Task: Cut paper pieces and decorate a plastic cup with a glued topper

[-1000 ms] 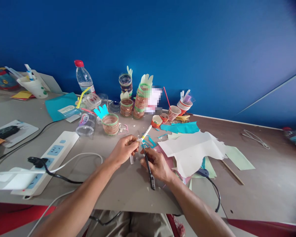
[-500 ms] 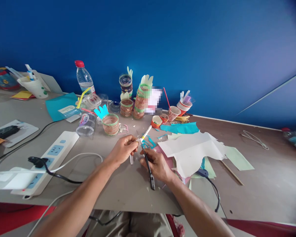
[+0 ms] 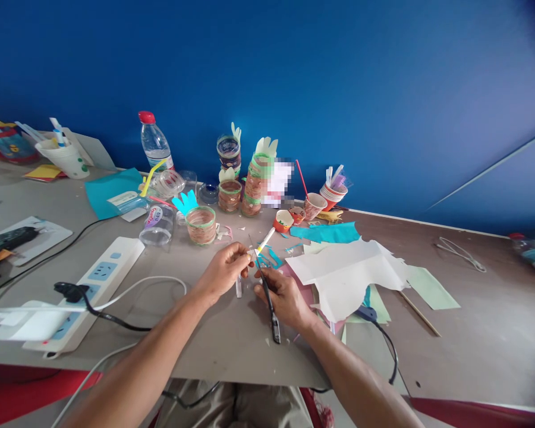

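My left hand point(image 3: 225, 267) is closed in a pinch on a small white piece point(image 3: 252, 254), mostly hidden by the fingertips. My right hand point(image 3: 283, 291) wraps round a slim black utility knife point(image 3: 270, 303), its thin tip pointing away from me beside the left fingertips. Just beyond them lies a white stick with a yellow band point(image 3: 266, 239), like a pen. Blue paper scraps point(image 3: 274, 257) are scattered close by. A clear plastic strip point(image 3: 238, 287) rests beneath my left hand.
Brown-wrapped cups point(image 3: 201, 224) with paper leaves stand ahead, near a bottle point(image 3: 155, 142). At left are a power strip point(image 3: 120, 261) with cables and a glue gun point(image 3: 4, 246). White paper point(image 3: 348, 270) and a wooden stick point(image 3: 421, 313) lie at right.
The view has shifted very slightly. Both hands stay almost in place; the knife's thin tip now shows more clearly above the left fingertips.
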`<state>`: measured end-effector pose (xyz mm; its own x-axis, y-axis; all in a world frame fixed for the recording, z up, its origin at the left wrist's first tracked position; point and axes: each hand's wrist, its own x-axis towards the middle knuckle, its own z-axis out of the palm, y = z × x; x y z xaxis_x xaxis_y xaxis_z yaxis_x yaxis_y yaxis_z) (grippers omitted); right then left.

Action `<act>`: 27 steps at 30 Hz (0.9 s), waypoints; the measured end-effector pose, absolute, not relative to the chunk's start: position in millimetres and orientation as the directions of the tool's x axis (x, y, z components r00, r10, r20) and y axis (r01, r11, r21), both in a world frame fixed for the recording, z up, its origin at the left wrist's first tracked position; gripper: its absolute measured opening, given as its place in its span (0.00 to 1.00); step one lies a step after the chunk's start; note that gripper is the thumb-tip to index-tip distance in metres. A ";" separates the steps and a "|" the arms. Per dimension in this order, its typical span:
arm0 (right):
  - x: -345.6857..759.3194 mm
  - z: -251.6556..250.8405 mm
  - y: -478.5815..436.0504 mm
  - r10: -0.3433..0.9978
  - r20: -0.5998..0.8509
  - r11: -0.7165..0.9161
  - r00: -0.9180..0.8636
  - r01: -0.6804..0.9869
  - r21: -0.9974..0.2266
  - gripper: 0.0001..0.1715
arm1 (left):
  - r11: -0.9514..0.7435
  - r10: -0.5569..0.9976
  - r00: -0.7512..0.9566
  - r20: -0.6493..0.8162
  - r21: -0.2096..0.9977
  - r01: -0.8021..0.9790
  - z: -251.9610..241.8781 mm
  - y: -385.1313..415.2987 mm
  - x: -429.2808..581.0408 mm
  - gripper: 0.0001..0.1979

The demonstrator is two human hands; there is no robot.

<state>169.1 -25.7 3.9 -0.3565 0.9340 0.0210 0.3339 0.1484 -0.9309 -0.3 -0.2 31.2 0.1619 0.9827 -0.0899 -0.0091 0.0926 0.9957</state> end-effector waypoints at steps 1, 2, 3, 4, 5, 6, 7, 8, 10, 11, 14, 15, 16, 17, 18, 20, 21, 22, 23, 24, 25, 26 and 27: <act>168.9 4.2 -26.0 0.936 0.017 0.146 -0.352 0.342 -0.928 0.05 | 0.096 0.982 0.163 -0.092 0.995 -0.017 31.6 -0.2 -0.2 0.08; 168.8 4.5 -26.2 0.938 0.017 0.146 -0.346 0.351 -0.925 0.06 | 0.101 0.981 0.167 -0.095 0.995 -0.027 32.0 -0.1 -0.2 0.08; 168.7 4.5 -26.2 0.940 0.020 0.150 -0.342 0.357 -0.922 0.06 | 0.106 0.980 0.170 -0.098 0.994 -0.038 32.3 0.1 -0.3 0.08; 168.7 4.2 -26.1 0.942 0.023 0.150 -0.336 0.359 -0.921 0.06 | 0.110 0.980 0.173 -0.101 0.993 -0.047 32.5 0.2 -0.4 0.08; 168.7 3.6 -25.9 0.945 0.024 0.145 -0.327 0.352 -0.925 0.06 | 0.114 0.980 0.173 -0.103 0.992 -0.055 32.6 0.3 -0.5 0.08; 168.9 2.6 -25.4 0.949 0.022 0.132 -0.315 0.334 -0.933 0.06 | 0.118 0.980 0.171 -0.106 0.991 -0.060 32.7 0.4 -0.5 0.08; 169.1 1.6 -24.7 0.955 0.020 0.114 -0.297 0.301 -0.947 0.08 | 0.121 0.979 0.170 -0.109 0.991 -0.062 32.7 0.5 -0.5 0.08; 169.3 0.7 -23.9 0.962 0.023 0.096 -0.272 0.256 -0.962 0.11 | 0.122 0.979 0.169 -0.110 0.990 -0.063 32.5 0.5 -0.4 0.08; 169.7 -0.1 -21.9 0.975 0.043 0.075 -0.217 0.145 -0.987 0.16 | 0.126 0.979 0.167 -0.114 0.990 -0.066 31.6 0.7 -0.3 0.08; 169.8 0.2 -20.8 0.979 0.055 0.074 -0.194 0.091 -0.993 0.18 | 0.130 0.979 0.165 -0.118 0.989 -0.068 30.8 0.8 -0.2 0.08; 169.3 2.8 -17.3 0.987 0.064 0.061 -0.145 -0.027 -0.998 0.21 | 0.148 0.977 0.163 -0.135 0.986 -0.072 26.8 1.9 -0.5 0.08; 168.9 3.6 -16.1 0.990 0.061 0.053 -0.131 -0.062 -0.997 0.22 | 0.151 0.977 0.163 -0.137 0.986 -0.074 25.2 2.4 -0.7 0.08; 168.6 4.0 -15.0 0.992 0.059 0.048 -0.113 -0.101 -0.994 0.22 | 0.151 0.976 0.167 -0.137 0.986 -0.073 23.7 2.9 -0.8 0.07; 168.2 3.9 -13.9 0.994 0.061 0.047 -0.093 -0.144 -0.989 0.23 | 0.151 0.975 0.174 -0.137 0.986 -0.067 22.5 3.3 -0.9 0.07; 168.0 3.4 -12.8 0.995 0.066 0.051 -0.074 -0.185 -0.981 0.23 | 0.154 0.973 0.185 -0.140 0.986 -0.059 21.7 3.5 -0.8 0.07; 167.8 1.7 -10.9 0.996 0.080 0.067 -0.040 -0.256 -0.964 0.23 | 0.165 0.964 0.216 -0.154 0.986 -0.033 21.4 3.6 -0.2 0.08; 167.8 0.9 -10.1 0.996 0.081 0.069 -0.032 -0.277 -0.958 0.23 | 0.170 0.959 0.233 -0.161 0.985 -0.021 21.8 3.4 0.2 0.08; 167.9 0.4 -9.6 0.997 0.077 0.066 -0.026 -0.289 -0.955 0.22 | 0.174 0.954 0.248 -0.166 0.985 -0.010 22.4 3.0 0.8 0.09; 168.1 0.3 -9.2 0.998 0.065 0.054 -0.027 -0.294 -0.954 0.22 | 0.174 0.950 0.263 -0.168 0.985 0.000 22.9 2.5 1.3 0.09; 168.2 0.7 -9.1 0.998 0.048 0.036 -0.033 -0.296 -0.955 0.22 | 0.173 0.945 0.280 -0.170 0.985 0.012 23.3 2.0 2.0 0.09; 168.3 1.6 -9.3 0.999 0.031 0.017 -0.042 -0.296 -0.955 0.22 | 0.170 0.940 0.295 -0.170 0.985 0.026 23.5 1.4 2.7 0.09; 168.4 3.0 -9.8 0.999 0.022 0.006 -0.049 -0.298 -0.954 0.21 | 0.167 0.936 0.308 -0.171 0.985 0.037 23.4 0.9 3.4 0.08; 168.4 4.7 -10.5 0.998 0.016 -0.002 -0.058 -0.300 -0.954 0.21 | 0.164 0.932 0.319 -0.171 0.985 0.048 23.0 0.3 4.2 0.07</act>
<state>168.4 -10.5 4.7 -0.0577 0.9982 0.0161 -0.2999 -0.0020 -0.9540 4.2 0.3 23.0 0.3191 0.9322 -0.1710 0.0483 0.1642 0.9852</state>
